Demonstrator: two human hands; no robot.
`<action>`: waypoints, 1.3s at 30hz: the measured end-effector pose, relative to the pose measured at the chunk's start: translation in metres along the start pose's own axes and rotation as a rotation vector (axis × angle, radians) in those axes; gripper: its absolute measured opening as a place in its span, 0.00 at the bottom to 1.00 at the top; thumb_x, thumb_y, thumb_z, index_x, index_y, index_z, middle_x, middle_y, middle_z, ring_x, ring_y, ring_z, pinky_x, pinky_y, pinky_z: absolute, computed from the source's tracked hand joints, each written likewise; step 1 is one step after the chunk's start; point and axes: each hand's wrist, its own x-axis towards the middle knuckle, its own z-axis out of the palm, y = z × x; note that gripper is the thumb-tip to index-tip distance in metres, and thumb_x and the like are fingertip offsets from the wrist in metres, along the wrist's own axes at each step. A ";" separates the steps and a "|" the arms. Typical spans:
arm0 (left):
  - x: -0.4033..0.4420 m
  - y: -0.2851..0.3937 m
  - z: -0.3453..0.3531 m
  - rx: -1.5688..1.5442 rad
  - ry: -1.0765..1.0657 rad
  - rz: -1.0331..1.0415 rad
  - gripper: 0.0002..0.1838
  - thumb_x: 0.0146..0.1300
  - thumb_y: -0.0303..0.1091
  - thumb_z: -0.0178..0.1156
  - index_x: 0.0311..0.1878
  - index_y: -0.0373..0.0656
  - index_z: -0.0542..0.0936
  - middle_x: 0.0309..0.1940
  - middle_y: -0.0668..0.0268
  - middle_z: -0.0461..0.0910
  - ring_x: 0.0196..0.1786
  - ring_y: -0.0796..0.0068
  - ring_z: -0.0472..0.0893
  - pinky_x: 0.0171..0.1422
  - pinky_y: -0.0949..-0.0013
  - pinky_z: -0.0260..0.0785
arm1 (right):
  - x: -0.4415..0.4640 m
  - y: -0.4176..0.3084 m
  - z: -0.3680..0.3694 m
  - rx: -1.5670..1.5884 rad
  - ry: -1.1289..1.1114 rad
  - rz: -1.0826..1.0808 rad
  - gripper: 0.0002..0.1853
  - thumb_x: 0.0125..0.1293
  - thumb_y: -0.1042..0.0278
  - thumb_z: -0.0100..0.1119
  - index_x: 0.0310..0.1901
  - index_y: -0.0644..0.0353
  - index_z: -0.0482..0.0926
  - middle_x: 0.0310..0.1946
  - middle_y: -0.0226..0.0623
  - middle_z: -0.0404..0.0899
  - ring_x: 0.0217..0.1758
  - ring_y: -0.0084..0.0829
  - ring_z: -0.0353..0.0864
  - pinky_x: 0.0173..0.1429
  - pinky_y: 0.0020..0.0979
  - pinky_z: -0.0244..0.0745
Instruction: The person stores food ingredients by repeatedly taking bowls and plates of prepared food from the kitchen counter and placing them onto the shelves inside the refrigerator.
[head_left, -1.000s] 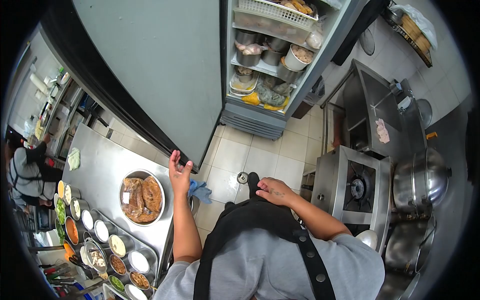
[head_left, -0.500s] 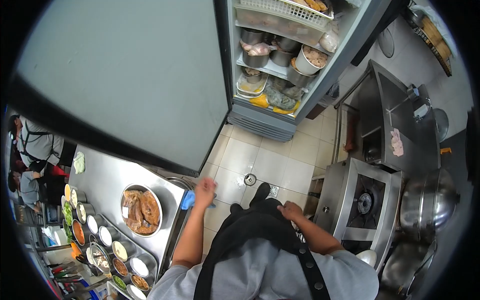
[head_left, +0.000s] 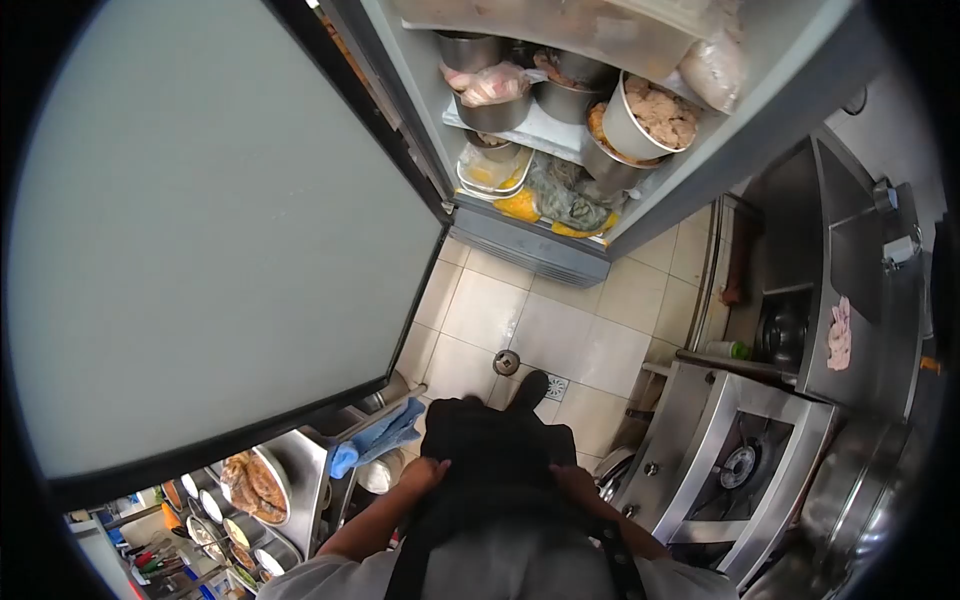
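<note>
I stand before an open fridge (head_left: 535, 243), looking down at my black apron (head_left: 495, 450). My left hand (head_left: 430, 472) is at the apron's left edge, its fingers closed on the cloth. At the opposite edge, my right hand (head_left: 568, 480) also closes on the apron, with its fingertips partly hidden. On the shelves ahead are a white tub of minced meat (head_left: 655, 118), metal pots (head_left: 495, 108) with bagged meat, a plastic tray (head_left: 492, 172) and a bag of dark greens (head_left: 568, 200).
The fridge door (head_left: 220, 230) swings wide on the left. Below it, a steel counter (head_left: 312, 465) holds a bowl of meat (head_left: 255, 488) and several small containers. A blue cloth (head_left: 380, 437) hangs by the counter. At right are a gas stove (head_left: 742, 465) and a steel sink (head_left: 862, 260).
I have stepped closer to the fridge, which looks larger. My left hand has come down from beside the counter to the apron. My right hand stays at the apron.
</note>
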 end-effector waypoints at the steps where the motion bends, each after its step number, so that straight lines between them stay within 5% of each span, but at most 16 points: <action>1: -0.014 -0.001 -0.003 -0.099 -0.078 0.037 0.31 0.68 0.56 0.42 0.31 0.37 0.82 0.34 0.44 0.80 0.42 0.45 0.79 0.50 0.50 0.69 | -0.011 0.005 -0.002 0.036 -0.012 -0.044 0.20 0.72 0.56 0.36 0.38 0.60 0.77 0.31 0.51 0.80 0.38 0.51 0.80 0.41 0.48 0.74; 5: -0.014 -0.026 0.025 -0.082 -0.179 0.282 0.28 0.66 0.55 0.47 0.30 0.37 0.82 0.31 0.45 0.80 0.41 0.45 0.80 0.48 0.51 0.69 | -0.014 0.023 0.011 -0.002 -0.159 -0.023 0.16 0.71 0.60 0.38 0.44 0.59 0.75 0.30 0.51 0.79 0.35 0.50 0.80 0.39 0.46 0.75; 8: 0.057 0.000 0.018 0.030 -0.589 0.046 0.28 0.65 0.53 0.49 0.23 0.38 0.80 0.27 0.50 0.80 0.38 0.58 0.82 0.44 0.58 0.72 | 0.007 0.034 0.008 0.074 -0.310 -0.164 0.18 0.71 0.58 0.38 0.46 0.57 0.78 0.32 0.51 0.80 0.39 0.50 0.81 0.45 0.46 0.74; 10: 0.107 0.014 0.031 0.004 -0.663 0.061 0.25 0.65 0.51 0.50 0.22 0.39 0.78 0.26 0.54 0.80 0.34 0.65 0.82 0.41 0.64 0.74 | 0.013 0.038 0.010 0.189 -0.369 -0.164 0.20 0.71 0.56 0.38 0.46 0.56 0.80 0.34 0.52 0.81 0.42 0.49 0.81 0.49 0.46 0.73; 12: 0.144 0.030 0.043 -0.335 -0.469 0.246 0.19 0.66 0.47 0.51 0.29 0.40 0.76 0.27 0.58 0.79 0.30 0.67 0.81 0.37 0.67 0.74 | -0.002 0.035 0.017 0.360 -0.450 0.015 0.20 0.70 0.54 0.40 0.46 0.55 0.81 0.35 0.51 0.81 0.44 0.48 0.80 0.52 0.44 0.72; 14: 0.167 0.041 0.043 -0.715 -0.311 0.200 0.14 0.66 0.43 0.51 0.37 0.40 0.74 0.29 0.61 0.78 0.29 0.68 0.79 0.36 0.68 0.73 | -0.016 0.012 0.009 0.471 -0.572 0.435 0.21 0.69 0.51 0.41 0.44 0.54 0.82 0.36 0.51 0.82 0.45 0.47 0.80 0.55 0.43 0.70; 16: 0.192 0.039 0.057 -0.938 -0.295 -0.067 0.11 0.66 0.38 0.52 0.44 0.40 0.71 0.32 0.63 0.76 0.32 0.71 0.78 0.36 0.70 0.72 | -0.029 0.017 0.029 0.403 -0.634 0.537 0.20 0.69 0.49 0.42 0.47 0.52 0.80 0.37 0.45 0.82 0.44 0.41 0.81 0.52 0.39 0.71; 19: 0.232 0.051 0.018 -0.953 0.104 0.001 0.13 0.63 0.33 0.55 0.48 0.39 0.68 0.33 0.65 0.73 0.37 0.77 0.75 0.40 0.72 0.70 | -0.007 0.051 0.054 0.226 -0.642 0.236 0.19 0.69 0.50 0.43 0.54 0.49 0.74 0.42 0.36 0.81 0.43 0.32 0.81 0.44 0.33 0.75; 22: 0.290 0.038 -0.016 -1.081 0.810 0.018 0.22 0.59 0.23 0.56 0.55 0.37 0.61 0.45 0.61 0.70 0.43 0.76 0.74 0.45 0.74 0.68 | 0.122 0.079 -0.002 0.317 -0.273 0.031 0.25 0.69 0.44 0.39 0.45 0.58 0.75 0.43 0.49 0.78 0.49 0.50 0.77 0.54 0.46 0.71; 23: 0.302 0.038 -0.035 -1.097 1.051 0.042 0.24 0.58 0.21 0.55 0.57 0.36 0.59 0.51 0.59 0.67 0.44 0.74 0.74 0.46 0.73 0.68 | 0.186 0.111 0.006 0.030 -0.234 0.144 0.22 0.68 0.46 0.44 0.44 0.59 0.75 0.44 0.49 0.78 0.49 0.49 0.77 0.53 0.45 0.72; 24: 0.308 0.035 -0.044 -1.092 1.090 0.023 0.25 0.57 0.19 0.54 0.58 0.36 0.59 0.54 0.58 0.65 0.46 0.73 0.73 0.46 0.73 0.68 | 0.229 0.059 -0.105 0.206 0.035 0.231 0.19 0.66 0.52 0.51 0.46 0.61 0.75 0.43 0.50 0.78 0.48 0.48 0.78 0.53 0.43 0.73; 26: 0.318 0.031 -0.056 -1.081 1.169 -0.010 0.26 0.56 0.16 0.52 0.59 0.35 0.59 0.59 0.57 0.60 0.49 0.71 0.73 0.47 0.72 0.68 | 0.295 0.032 -0.190 0.256 0.735 -0.002 0.16 0.60 0.68 0.61 0.47 0.65 0.74 0.43 0.51 0.77 0.49 0.49 0.76 0.53 0.39 0.71; 28: 0.330 0.035 -0.059 -1.106 1.150 -0.028 0.27 0.55 0.15 0.51 0.60 0.36 0.58 0.60 0.57 0.60 0.51 0.70 0.72 0.47 0.72 0.68 | 0.337 0.001 -0.258 0.147 1.092 -0.164 0.20 0.57 0.72 0.62 0.51 0.65 0.71 0.45 0.52 0.74 0.49 0.51 0.74 0.54 0.39 0.69; 32: 0.379 0.052 -0.044 -1.191 0.995 0.046 0.28 0.56 0.15 0.51 0.60 0.38 0.59 0.59 0.56 0.62 0.50 0.71 0.73 0.47 0.73 0.68 | 0.387 -0.047 -0.322 0.067 1.409 -0.275 0.31 0.56 0.72 0.63 0.61 0.66 0.63 0.60 0.57 0.63 0.61 0.53 0.67 0.64 0.41 0.62; 37: 0.438 0.107 -0.036 -1.482 0.668 0.266 0.22 0.59 0.17 0.51 0.57 0.40 0.65 0.41 0.60 0.77 0.44 0.74 0.76 0.47 0.76 0.69 | 0.425 -0.061 -0.355 0.336 1.584 -0.374 0.39 0.56 0.69 0.63 0.64 0.75 0.53 0.61 0.64 0.60 0.63 0.51 0.65 0.67 0.39 0.60; 39: 0.460 0.115 -0.042 -1.373 0.683 0.417 0.14 0.61 0.19 0.51 0.50 0.37 0.71 0.39 0.61 0.77 0.42 0.74 0.78 0.47 0.74 0.70 | 0.437 -0.057 -0.363 0.393 1.588 -0.405 0.40 0.57 0.69 0.64 0.64 0.78 0.51 0.60 0.64 0.61 0.62 0.50 0.66 0.67 0.38 0.59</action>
